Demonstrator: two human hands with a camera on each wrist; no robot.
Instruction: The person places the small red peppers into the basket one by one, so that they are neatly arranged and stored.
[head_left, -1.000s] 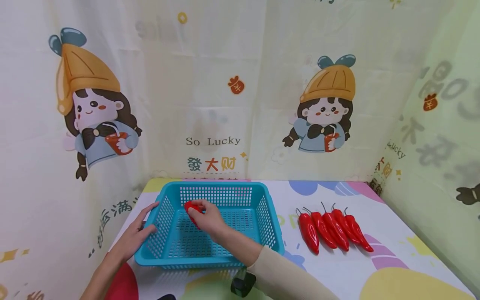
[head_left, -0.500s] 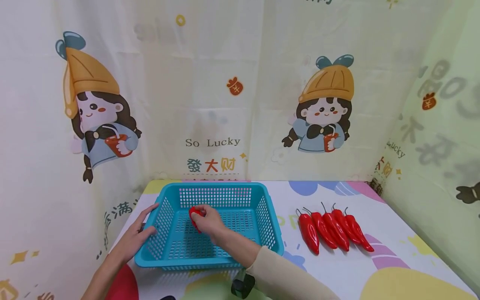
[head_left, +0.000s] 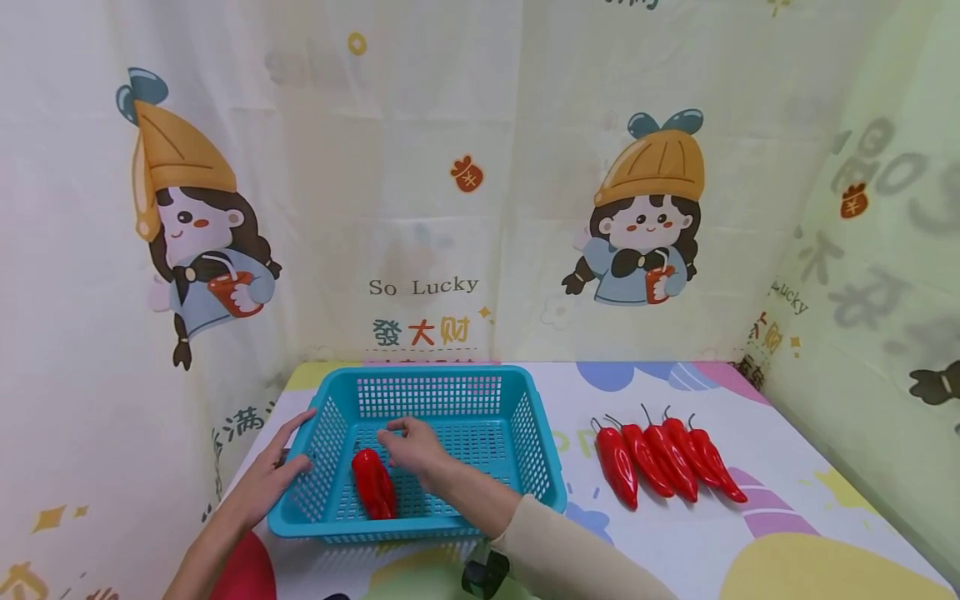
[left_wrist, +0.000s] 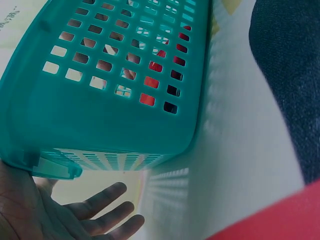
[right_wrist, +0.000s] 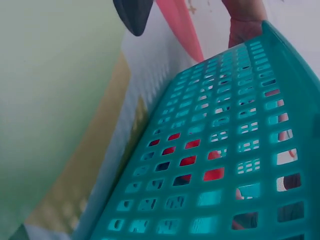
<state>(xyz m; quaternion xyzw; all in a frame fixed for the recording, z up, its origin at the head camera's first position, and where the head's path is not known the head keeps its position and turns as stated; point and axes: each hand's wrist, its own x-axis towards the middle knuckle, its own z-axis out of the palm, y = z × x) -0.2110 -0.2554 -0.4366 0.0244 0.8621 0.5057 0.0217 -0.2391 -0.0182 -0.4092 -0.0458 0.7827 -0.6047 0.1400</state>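
Note:
A glossy red chili pepper (head_left: 372, 485) lies in the near left part of the blue perforated basket (head_left: 427, 372). Just above it and to its right, my right hand (head_left: 417, 452) hovers inside the basket with loosely bent fingers and nothing in them. My left hand (head_left: 270, 477) rests on the basket's left rim, thumb over the edge. In the left wrist view its fingers (left_wrist: 102, 204) stretch out, relaxed, beside the basket's outer wall. Through the slots in the right wrist view, patches of the red pepper (right_wrist: 214, 174) show; the right hand is mostly hidden behind the wall there.
Several red peppers (head_left: 670, 461) with thin stems lie side by side to the right of the basket. The table (head_left: 675, 533) has a colourful printed cover. A cartoon-printed cloth (head_left: 525, 208) hangs behind and at both sides.
My right hand has let go of the red pepper, which now lies lower and nearer on the basket floor. My left hand has stayed on the rim.

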